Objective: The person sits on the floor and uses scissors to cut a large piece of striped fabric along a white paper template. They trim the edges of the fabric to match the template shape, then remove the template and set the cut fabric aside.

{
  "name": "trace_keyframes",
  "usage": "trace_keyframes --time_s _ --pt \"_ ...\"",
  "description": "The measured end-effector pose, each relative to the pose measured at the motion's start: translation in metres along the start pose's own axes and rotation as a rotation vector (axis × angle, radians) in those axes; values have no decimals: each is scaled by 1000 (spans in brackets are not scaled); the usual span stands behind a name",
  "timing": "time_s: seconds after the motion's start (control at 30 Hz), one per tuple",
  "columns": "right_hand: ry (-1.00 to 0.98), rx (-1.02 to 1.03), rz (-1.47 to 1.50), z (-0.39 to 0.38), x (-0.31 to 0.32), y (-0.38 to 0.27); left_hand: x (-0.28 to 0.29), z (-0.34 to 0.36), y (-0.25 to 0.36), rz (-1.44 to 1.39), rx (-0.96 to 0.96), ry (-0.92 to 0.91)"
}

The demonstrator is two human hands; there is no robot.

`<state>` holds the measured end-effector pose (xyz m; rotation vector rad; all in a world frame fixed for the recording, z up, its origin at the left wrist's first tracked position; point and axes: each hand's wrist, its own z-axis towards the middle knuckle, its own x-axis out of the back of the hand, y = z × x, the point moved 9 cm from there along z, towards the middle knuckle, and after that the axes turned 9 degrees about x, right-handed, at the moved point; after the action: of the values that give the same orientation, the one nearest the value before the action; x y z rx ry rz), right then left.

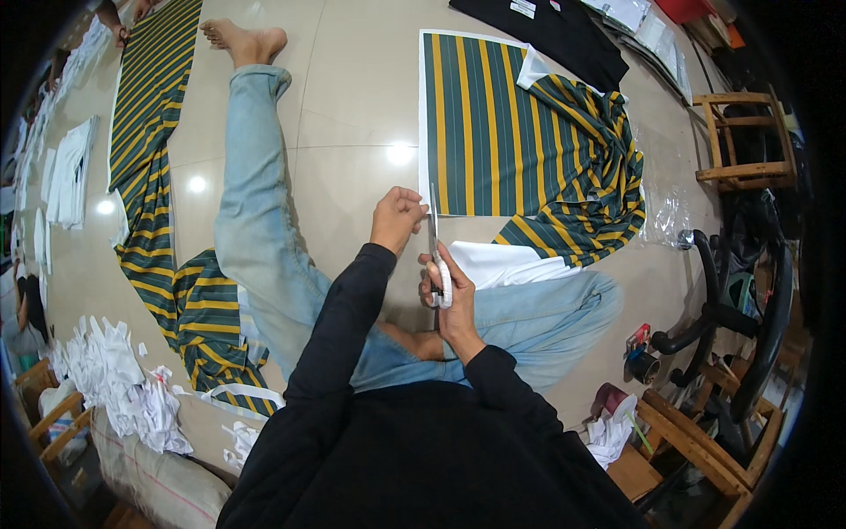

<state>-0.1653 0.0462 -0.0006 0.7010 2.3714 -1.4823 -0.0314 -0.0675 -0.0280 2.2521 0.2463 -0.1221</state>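
Observation:
I sit on the tiled floor with my legs apart. My left hand (398, 216) pinches the white left edge, near the lower corner, of a green-and-yellow striped fabric (476, 123) spread in front of me. Scissors (441, 280) with a white-wrapped handle are gripped in my right hand (454, 313), blades pointing up along that edge. The fabric's right part lies bunched, with white underside (498, 263) showing beside my bent right leg.
Another striped length (154, 106) runs along my left, with a co-worker's hand (123, 31) at its far end. White scraps (123, 379) lie lower left. Black garments (564, 35), wooden chairs (731, 132) and black chair parts (749, 326) border the workspace.

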Motion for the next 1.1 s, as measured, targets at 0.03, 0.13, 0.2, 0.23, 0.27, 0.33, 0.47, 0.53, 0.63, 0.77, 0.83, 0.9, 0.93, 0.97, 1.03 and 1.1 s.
trace_keyframes --time_s 0.03,0.13,0.2,0.23,0.27,0.33,0.47,0.53,0.63,0.77,0.83,0.9,0.93,0.97,1.03,1.1 --pt "2 -10 3 0 -1 1 1 0 0 -4 -9 2" --pt "5 -28 -1 -1 -2 1 3 3 -1 2 -34 12" --pt "7 -33 -8 -2 -3 0 4 4 -1 29 -52 24" --pt "8 -33 -11 -1 -3 0 4 4 -1 36 -52 25" --pt "9 -33 -14 -1 -2 0 4 4 -1 43 -51 26" --pt "18 -43 -17 -2 -1 0 3 5 -2 52 -51 26" --pt "13 -55 -48 -2 -1 1 4 5 -2 62 -48 36" --pt "14 -61 -53 -3 -2 2 4 3 -1 67 -45 43" --pt "19 -61 -42 -3 -2 1 4 4 -1 76 -48 35" --pt "34 -57 21 4 -7 -9 10 5 3 193 -136 74" --pt "23 -32 45 16 -9 -7 12 5 6 232 -169 90" --pt "19 -6 50 25 -11 -6 13 7 4 210 -162 67" --pt "21 6 41 29 -13 -6 14 8 2 206 -166 60" --pt "22 17 33 32 -15 -6 14 9 0 203 -170 53" --pt "13 45 26 38 -18 -7 14 8 1 219 -178 50" --pt "16 63 15 40 -17 -9 10 5 5 259 -184 59"
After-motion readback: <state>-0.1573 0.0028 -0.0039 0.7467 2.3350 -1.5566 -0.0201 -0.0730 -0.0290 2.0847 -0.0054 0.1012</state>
